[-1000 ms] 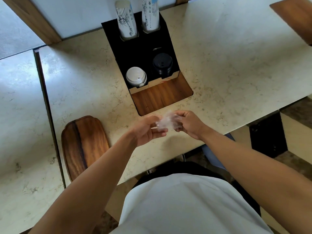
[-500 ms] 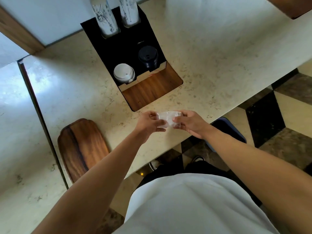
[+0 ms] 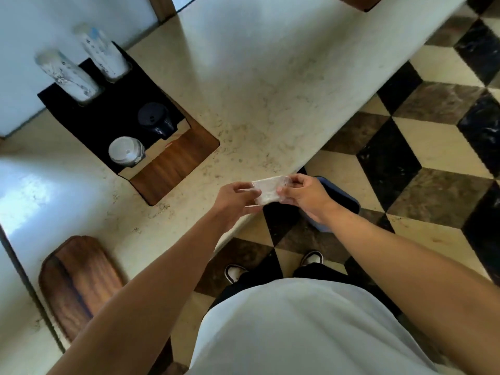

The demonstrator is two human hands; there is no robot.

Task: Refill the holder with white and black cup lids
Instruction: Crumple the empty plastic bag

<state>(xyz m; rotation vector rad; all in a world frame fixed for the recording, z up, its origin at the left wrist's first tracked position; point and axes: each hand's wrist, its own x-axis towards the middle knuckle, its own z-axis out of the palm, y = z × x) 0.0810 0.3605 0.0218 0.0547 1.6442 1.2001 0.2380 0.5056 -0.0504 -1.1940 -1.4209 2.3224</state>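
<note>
A black holder (image 3: pixel 108 117) with a wooden front shelf stands on the marble counter at the left. A stack of white lids (image 3: pixel 125 152) sits in its front left slot and a stack of black lids (image 3: pixel 154 118) in the slot beside it. Two tall sleeves of paper cups (image 3: pixel 66 75) rise at its back. My left hand (image 3: pixel 234 199) and my right hand (image 3: pixel 303 194) pinch a small flattened clear plastic wrapper (image 3: pixel 267 189) between them, over the counter's front edge.
A wooden board (image 3: pixel 81 282) lies on the counter at the lower left. A blue bin (image 3: pixel 341 201) stands on the checkered floor under my right hand. My shoes (image 3: pixel 312 257) show below the counter edge.
The view has swung right and down, so the floor and the blue bin show. Both hands have moved right from the holder to the counter edge. The crumpled wrapper is now flattened.
</note>
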